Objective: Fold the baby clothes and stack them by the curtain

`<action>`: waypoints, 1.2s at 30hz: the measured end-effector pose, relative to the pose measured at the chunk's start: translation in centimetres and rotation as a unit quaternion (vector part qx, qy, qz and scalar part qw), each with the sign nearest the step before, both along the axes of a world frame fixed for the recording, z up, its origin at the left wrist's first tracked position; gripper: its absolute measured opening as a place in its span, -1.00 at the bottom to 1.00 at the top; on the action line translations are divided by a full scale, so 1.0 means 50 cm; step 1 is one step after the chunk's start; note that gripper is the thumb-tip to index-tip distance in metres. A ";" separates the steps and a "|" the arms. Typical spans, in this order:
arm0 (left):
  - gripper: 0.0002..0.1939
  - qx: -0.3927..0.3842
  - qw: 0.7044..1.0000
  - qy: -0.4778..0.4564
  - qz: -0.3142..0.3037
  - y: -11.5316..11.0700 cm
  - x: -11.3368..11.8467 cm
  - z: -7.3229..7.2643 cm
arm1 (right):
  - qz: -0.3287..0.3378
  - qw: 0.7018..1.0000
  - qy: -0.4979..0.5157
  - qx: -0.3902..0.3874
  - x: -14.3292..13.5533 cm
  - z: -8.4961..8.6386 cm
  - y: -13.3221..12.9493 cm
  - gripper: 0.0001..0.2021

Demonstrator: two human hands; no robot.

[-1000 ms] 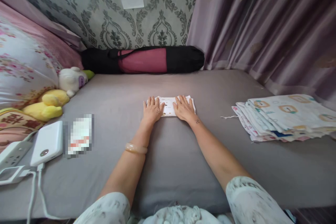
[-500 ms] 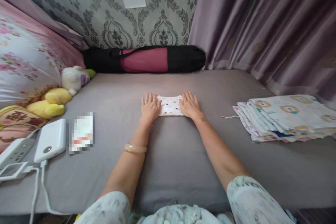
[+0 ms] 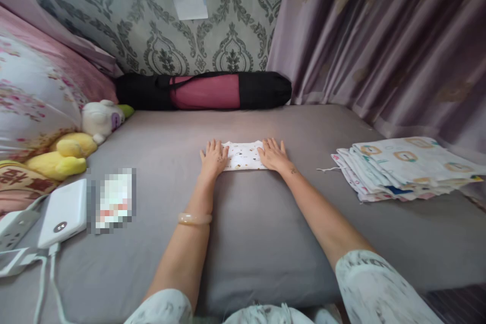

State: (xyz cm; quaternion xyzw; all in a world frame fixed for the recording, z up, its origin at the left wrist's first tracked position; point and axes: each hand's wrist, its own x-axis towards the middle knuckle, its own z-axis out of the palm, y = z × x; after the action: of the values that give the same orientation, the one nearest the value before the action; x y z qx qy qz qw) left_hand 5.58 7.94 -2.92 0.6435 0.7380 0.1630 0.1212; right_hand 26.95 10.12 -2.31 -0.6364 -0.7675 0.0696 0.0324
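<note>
A small white folded cloth (image 3: 243, 156) with a scattered print lies flat on the grey bed sheet (image 3: 250, 223). My left hand (image 3: 213, 156) rests on its left end, palm down with fingers stretched out. On the right end lies my right hand (image 3: 273, 153), also flat with its fingers spread. Both thumbs point inward over the cloth, and the hands cover its two ends. Off to the right sits a stack of folded printed cloths (image 3: 406, 167), with a thin string trailing from its left side.
At the left are a white power bank (image 3: 64, 212) with cables, a power strip (image 3: 17, 225), a blurred-out item (image 3: 116, 200) and plush toys (image 3: 56, 162). A black and pink rolled bag (image 3: 205, 91) lies along the wall. Curtains (image 3: 379, 35) hang at the right.
My left hand has shifted slightly left along the cloth, so more of its print shows between the hands. The camera view has tilted a little. Both hands stay flat on the cloth.
</note>
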 end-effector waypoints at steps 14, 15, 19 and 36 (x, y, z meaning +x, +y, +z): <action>-0.55 0.016 0.997 -0.064 -0.035 0.017 -0.027 -0.020 | 0.054 0.998 0.027 -0.032 0.005 -0.010 0.011 -0.33; -0.55 0.026 0.996 -0.083 -0.031 0.020 -0.030 -0.020 | 0.050 0.998 0.029 -0.034 0.000 -0.003 0.011 -0.34; -0.53 0.078 0.982 -0.169 -0.019 0.028 -0.047 -0.014 | 0.055 0.997 0.053 0.008 -0.039 0.012 0.003 -0.38; -0.59 0.146 0.950 -0.268 0.071 0.045 -0.088 -0.036 | 0.088 0.995 0.050 0.006 -0.132 0.011 -0.011 -0.42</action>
State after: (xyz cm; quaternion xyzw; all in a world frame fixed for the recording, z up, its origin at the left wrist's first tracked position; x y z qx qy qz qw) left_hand 1.16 10.19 -4.71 0.5329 0.6903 0.4433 0.2074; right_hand 20.35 9.58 -1.74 -0.5621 -0.8182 0.0994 0.0685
